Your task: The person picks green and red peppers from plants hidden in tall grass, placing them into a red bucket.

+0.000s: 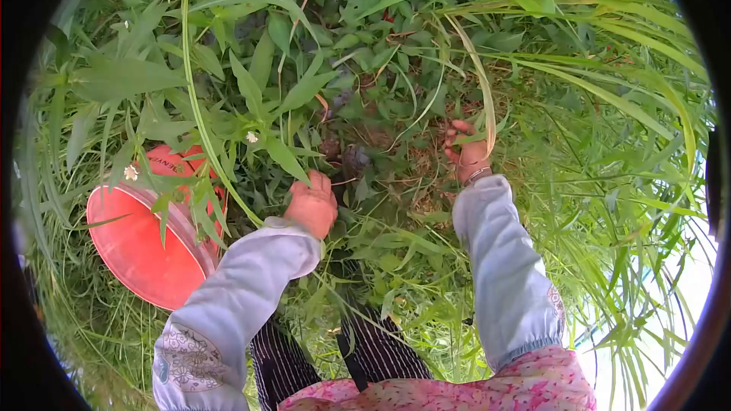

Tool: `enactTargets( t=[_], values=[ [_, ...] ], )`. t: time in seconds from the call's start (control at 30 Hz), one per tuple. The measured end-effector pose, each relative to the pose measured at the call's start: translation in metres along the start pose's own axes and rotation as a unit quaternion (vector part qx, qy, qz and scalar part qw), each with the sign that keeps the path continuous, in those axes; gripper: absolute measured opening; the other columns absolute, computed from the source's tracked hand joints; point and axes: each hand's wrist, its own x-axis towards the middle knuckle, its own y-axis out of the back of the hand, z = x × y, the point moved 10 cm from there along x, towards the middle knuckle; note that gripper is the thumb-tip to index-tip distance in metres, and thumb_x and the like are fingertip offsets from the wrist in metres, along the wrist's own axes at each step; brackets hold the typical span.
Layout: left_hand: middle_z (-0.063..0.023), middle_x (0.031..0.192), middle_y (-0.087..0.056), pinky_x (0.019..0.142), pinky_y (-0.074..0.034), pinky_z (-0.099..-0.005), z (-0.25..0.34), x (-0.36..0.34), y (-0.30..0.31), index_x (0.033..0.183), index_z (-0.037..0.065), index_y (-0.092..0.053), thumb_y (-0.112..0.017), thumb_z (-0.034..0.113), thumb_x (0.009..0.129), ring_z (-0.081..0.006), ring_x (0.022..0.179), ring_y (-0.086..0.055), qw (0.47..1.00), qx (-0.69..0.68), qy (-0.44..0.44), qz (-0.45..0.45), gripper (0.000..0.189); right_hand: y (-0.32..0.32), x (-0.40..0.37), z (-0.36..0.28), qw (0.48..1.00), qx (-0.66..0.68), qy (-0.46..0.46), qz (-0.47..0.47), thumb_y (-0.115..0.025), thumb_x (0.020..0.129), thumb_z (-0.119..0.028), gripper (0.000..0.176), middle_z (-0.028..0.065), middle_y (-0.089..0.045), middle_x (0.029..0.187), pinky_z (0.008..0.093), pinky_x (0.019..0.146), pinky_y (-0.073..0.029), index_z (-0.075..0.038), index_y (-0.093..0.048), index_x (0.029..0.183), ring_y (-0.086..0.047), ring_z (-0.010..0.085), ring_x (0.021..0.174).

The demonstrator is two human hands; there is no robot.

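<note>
My left hand [312, 205] is low among the leaves, its back toward me and its fingers bent and close together. What lies under its fingertips is hidden. Just beyond it, dark clods [354, 158] sit on a patch of soil between the plants. My right hand [467, 154] is across this patch, beside dry grass and thin stems [430, 196]. Its fingers are loosely curled and a little apart, with no thing visibly gripped. A long yellowing leaf [484, 99] hangs over that hand.
A red bucket [145, 247] lies tilted at the left, its mouth toward me. A long green stem [199, 106] arches between it and my left hand. Leafy weeds with small white flowers [252, 137] stand at the left, and tall grass [609, 99] fills the right.
</note>
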Motion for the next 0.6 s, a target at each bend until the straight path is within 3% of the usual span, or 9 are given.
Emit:
enactTargets(
  t=[0.1, 0.13, 0.23, 0.27, 0.37, 0.4, 0.6],
  values=[
    [-0.0177, 0.123, -0.044, 0.08, -0.039, -0.0424, 0.014, 0.004, -0.014, 0.108, 0.005, -0.06, -0.047, 0.02, 0.081, -0.0339, 0.117, -0.037, 0.997, 0.077, 0.004, 0.01, 0.033, -0.017, 0.008, 0.001, 0.977, -0.209, 0.024, -0.044, -0.055, 0.077, -0.005, 0.035, 0.0016, -0.056, 0.08, 0.0241, 0.053, -0.045, -0.013, -0.052, 0.112, -0.052, 0.0112, 0.064],
    [-0.0175, 0.121, -0.045, 0.08, -0.038, -0.0433, 0.017, 0.008, -0.02, 0.106, 0.005, -0.062, -0.047, 0.02, 0.081, -0.0334, 0.114, -0.038, 0.997, 0.076, 0.027, -0.007, 0.033, -0.019, 0.013, 0.013, 0.984, -0.173, -0.039, -0.034, -0.056, 0.077, -0.005, 0.038, 0.0025, -0.056, 0.08, 0.0252, 0.053, -0.045, -0.011, -0.051, 0.114, -0.052, 0.0117, 0.063],
    [-0.0165, 0.115, -0.048, 0.079, -0.037, -0.0428, 0.023, 0.016, -0.025, 0.103, 0.004, -0.064, -0.048, 0.021, 0.079, -0.033, 0.108, -0.041, 0.996, 0.084, -0.004, -0.04, 0.033, -0.038, 0.023, 0.014, 0.998, 0.017, -0.054, -0.035, -0.057, 0.077, -0.004, 0.036, 0.004, -0.056, 0.08, 0.0262, 0.054, -0.048, -0.006, -0.051, 0.113, -0.053, 0.0128, 0.063],
    [-0.0162, 0.113, -0.048, 0.078, -0.037, -0.0421, 0.022, 0.015, -0.017, 0.101, 0.004, -0.064, -0.049, 0.021, 0.078, -0.0328, 0.106, -0.041, 0.995, 0.102, -0.002, -0.022, 0.033, -0.046, 0.019, 0.002, 0.998, 0.007, -0.055, 0.003, -0.058, 0.076, -0.004, 0.024, 0.0051, -0.056, 0.08, 0.0271, 0.054, -0.05, -0.001, -0.054, 0.1, -0.053, 0.0142, 0.062],
    [-0.0151, 0.107, -0.049, 0.076, -0.036, -0.0401, 0.021, 0.014, 0.003, 0.096, 0.003, -0.066, -0.051, 0.02, 0.075, -0.0323, 0.101, -0.042, 0.992, 0.127, -0.002, 0.015, 0.031, -0.035, 0.069, 0.014, 0.992, -0.113, -0.055, 0.022, -0.058, 0.077, -0.006, 0.014, 0.006, -0.057, 0.078, 0.0275, 0.054, -0.052, -0.002, -0.054, 0.089, -0.054, 0.0147, 0.062],
    [-0.0148, 0.105, -0.049, 0.075, -0.036, -0.0395, 0.02, 0.017, -0.001, 0.095, 0.003, -0.066, -0.051, 0.02, 0.073, -0.0321, 0.1, -0.042, 0.993, 0.115, -0.007, 0.014, 0.031, -0.03, 0.091, 0.03, 0.992, -0.084, -0.088, 0.033, -0.059, 0.079, -0.011, 0.009, 0.0042, -0.057, 0.077, 0.0261, 0.052, -0.05, -0.006, -0.053, 0.083, -0.053, 0.0142, 0.06],
    [-0.013, 0.1, -0.05, 0.072, -0.036, -0.0375, 0.02, 0.014, 0.004, 0.089, 0.004, -0.068, -0.053, 0.019, 0.07, -0.03, 0.094, -0.043, 0.993, 0.113, -0.007, 0.032, 0.029, -0.062, 0.112, 0.017, 0.995, -0.079, -0.055, 0.001, -0.059, 0.08, -0.011, 0.008, 0.0029, -0.058, 0.076, 0.026, 0.052, -0.048, -0.007, -0.056, 0.085, -0.054, 0.0135, 0.06]
  ],
)
